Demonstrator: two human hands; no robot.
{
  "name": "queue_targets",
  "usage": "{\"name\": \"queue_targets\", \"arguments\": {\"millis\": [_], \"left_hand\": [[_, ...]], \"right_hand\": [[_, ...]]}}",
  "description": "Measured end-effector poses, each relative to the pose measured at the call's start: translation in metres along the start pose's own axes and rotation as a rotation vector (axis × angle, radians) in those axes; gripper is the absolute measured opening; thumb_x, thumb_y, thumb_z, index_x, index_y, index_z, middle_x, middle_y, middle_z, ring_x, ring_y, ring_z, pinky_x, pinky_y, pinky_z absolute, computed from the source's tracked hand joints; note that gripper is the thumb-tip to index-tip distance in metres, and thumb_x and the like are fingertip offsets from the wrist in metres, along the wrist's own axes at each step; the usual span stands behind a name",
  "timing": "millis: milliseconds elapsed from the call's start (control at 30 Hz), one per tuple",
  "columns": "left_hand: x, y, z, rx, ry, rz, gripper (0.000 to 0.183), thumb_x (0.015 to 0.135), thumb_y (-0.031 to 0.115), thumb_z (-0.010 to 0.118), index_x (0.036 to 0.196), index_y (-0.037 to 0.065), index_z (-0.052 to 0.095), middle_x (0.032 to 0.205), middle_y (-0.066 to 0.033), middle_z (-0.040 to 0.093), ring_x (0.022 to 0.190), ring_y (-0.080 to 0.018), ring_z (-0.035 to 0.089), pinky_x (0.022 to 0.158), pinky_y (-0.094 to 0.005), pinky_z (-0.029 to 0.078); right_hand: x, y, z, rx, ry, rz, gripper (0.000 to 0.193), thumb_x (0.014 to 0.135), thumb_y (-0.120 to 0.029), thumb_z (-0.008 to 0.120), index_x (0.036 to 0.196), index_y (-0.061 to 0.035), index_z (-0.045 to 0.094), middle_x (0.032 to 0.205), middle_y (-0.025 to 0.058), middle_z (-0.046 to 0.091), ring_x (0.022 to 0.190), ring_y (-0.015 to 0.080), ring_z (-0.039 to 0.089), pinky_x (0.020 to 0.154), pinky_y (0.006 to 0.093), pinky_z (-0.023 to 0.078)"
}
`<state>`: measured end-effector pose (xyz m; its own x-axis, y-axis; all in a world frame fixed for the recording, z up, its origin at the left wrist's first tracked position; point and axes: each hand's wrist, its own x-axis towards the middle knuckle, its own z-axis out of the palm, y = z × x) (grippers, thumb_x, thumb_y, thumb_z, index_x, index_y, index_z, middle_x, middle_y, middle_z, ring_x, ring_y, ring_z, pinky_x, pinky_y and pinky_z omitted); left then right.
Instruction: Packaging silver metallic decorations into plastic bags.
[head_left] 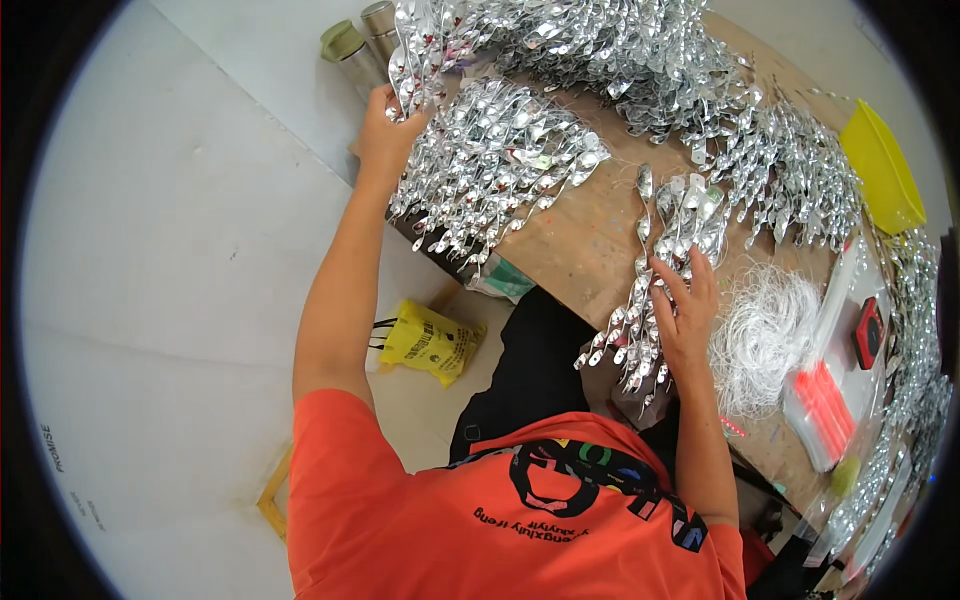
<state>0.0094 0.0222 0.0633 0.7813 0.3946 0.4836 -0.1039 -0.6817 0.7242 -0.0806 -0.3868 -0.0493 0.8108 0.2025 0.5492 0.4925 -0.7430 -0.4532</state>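
Orange shirt (450, 520) — silver strands (640, 308) overhang table edge (562, 292).

Bright light; silver strands (505, 150) glare; dark, distorted rim.

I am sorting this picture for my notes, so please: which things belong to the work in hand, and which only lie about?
Belonging, it seems:
silver strands in the left hand
twisted strands at the right hand
perhaps white string

Probably lying about:
yellow bag
green-topped bottle
yellow basin
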Motion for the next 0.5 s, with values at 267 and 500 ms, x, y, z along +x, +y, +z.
{"name": "queue_targets", "arguments": {"millis": [267, 500], "left_hand": [[0.001, 0.008, 0.005, -0.561, -0.131, -0.059, 0.047, 0.074, 0.009, 0.071, 0.116, 0.002, 0.053, 0.098, -0.0029, 0.061, 0.086, -0.0112, 0.057, 0.082, -0.0266, 0.045], [0.005, 0.002, 0.012, -0.532, -0.139, -0.032, 0.046, 0.074, 0.010, 0.070, 0.115, 0.002, 0.053, 0.100, -0.0036, 0.060, 0.088, -0.0111, 0.055, 0.083, -0.0261, 0.044]], "right_hand": [[0.000, -0.002, -0.004, -0.039, -0.013, -0.005, 0.033, 0.086, -0.017, 0.061, 0.118, -0.0170, 0.066, 0.141, 0.0208, 0.042, 0.131, 0.0383, 0.038, 0.109, 0.0459, 0.027], [0.000, -0.003, -0.003, -0.039, -0.009, -0.022, 0.034, 0.085, -0.018, 0.062, 0.119, -0.0169, 0.065, 0.140, 0.0203, 0.042, 0.131, 0.0378, 0.038, 0.108, 0.0464, 0.026]]}}
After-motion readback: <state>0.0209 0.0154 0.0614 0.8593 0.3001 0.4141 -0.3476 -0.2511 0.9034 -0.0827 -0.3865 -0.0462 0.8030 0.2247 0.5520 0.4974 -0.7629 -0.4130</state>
